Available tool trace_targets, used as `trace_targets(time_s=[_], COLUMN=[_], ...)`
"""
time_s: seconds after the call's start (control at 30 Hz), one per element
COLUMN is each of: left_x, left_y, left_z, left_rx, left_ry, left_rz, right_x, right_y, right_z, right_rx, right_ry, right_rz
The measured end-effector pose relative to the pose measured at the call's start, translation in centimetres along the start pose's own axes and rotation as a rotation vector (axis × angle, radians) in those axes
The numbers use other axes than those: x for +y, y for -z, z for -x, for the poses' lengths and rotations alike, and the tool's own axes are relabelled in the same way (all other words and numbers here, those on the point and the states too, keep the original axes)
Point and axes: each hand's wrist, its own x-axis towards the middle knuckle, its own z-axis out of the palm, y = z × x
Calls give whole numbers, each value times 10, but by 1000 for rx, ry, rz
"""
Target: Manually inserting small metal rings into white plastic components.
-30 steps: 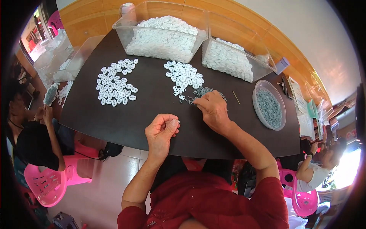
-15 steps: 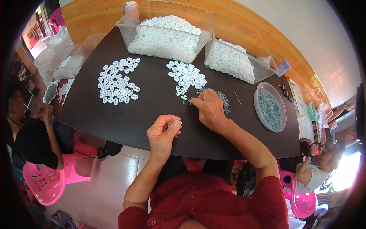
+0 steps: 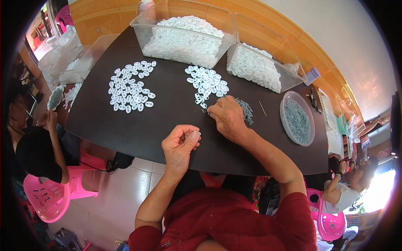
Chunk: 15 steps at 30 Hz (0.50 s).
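Observation:
My left hand point(image 3: 180, 144) is closed near the table's front edge, thumb against the curled fingers. A sliver of a small white plastic piece point(image 3: 199, 133) shows at its fingertips. My right hand point(image 3: 228, 117) reaches down to the table with its thumb and fingers together; what is in them, if anything, is hidden. Beside it lie a loose pile of small grey screw-like pieces point(image 3: 245, 112), partly under the hand, and a heap of white oval two-holed pieces point(image 3: 207, 81). Farther left, more white oval pieces point(image 3: 130, 90) are spread over the dark table point(image 3: 167, 104).
Two clear bins point(image 3: 182, 39) point(image 3: 255, 69) full of white pieces stand at the back. A round clear tub point(image 3: 296, 119) of grey pieces sits at right, near a thin stick point(image 3: 262, 108). People work at left point(image 3: 39, 154) and right point(image 3: 345, 188).
My right hand has shifted very slightly, its fingertips drawn closer together above the table beside the white heap. The left hand keeps its pinch in almost the same place.

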Motion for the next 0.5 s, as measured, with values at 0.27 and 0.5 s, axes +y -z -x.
trace_targets(time_s=[0.27, 0.5], left_x=[-1, 0], left_y=[0, 0], left_z=[0, 0], left_rx=[3, 8], left_ry=[-7, -12], left_rz=[-1, -3], right_x=[0, -4], right_y=[3, 2], right_z=[0, -8], right_rx=[-60, -72], right_ry=[25, 115], right_rz=[31, 92])
